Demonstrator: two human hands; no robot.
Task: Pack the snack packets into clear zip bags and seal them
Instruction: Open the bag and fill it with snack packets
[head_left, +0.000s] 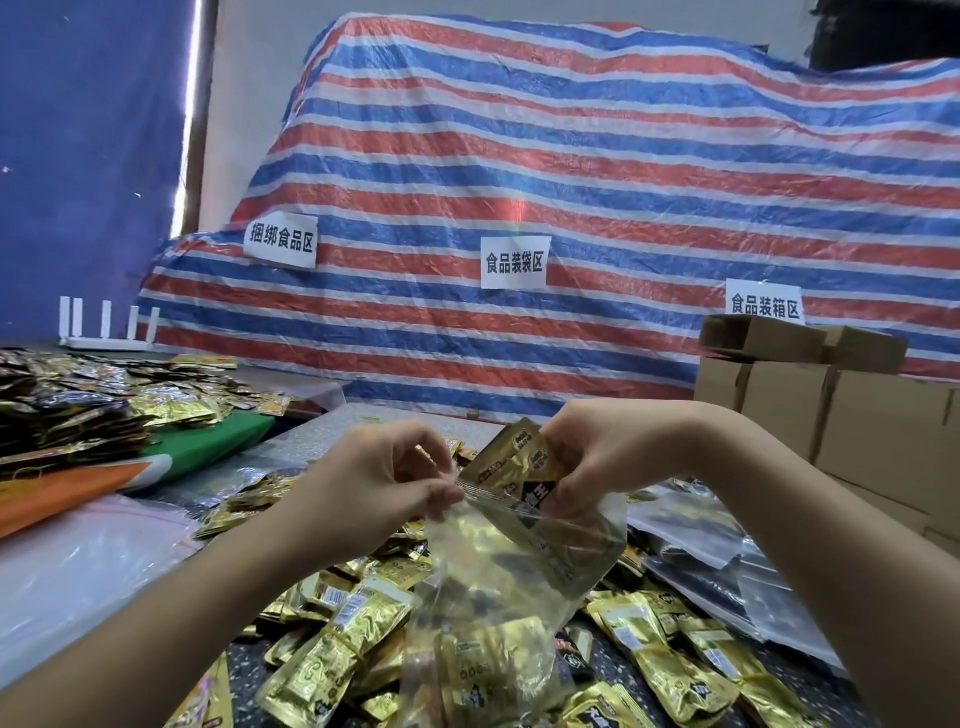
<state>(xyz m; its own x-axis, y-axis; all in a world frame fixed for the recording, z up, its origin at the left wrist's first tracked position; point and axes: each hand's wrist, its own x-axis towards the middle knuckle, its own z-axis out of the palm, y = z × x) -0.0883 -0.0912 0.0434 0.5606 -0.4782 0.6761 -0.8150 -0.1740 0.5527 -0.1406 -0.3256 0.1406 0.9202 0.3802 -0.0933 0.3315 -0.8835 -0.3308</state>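
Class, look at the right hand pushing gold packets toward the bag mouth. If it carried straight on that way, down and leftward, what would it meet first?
Probably the clear zip bag: the right hand grips gold packets already entering its open mouth, which the left hand pinches. Inside, packets already bagged would likely come next; depth is unclear.

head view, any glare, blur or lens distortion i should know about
Head view: wide-angle bending curves the forearms and the striped tarp; a bright light strip glares at upper left; sheen on the clear zip bag veils the gold snack packets inside; left hand and right hand look fairly sharp.
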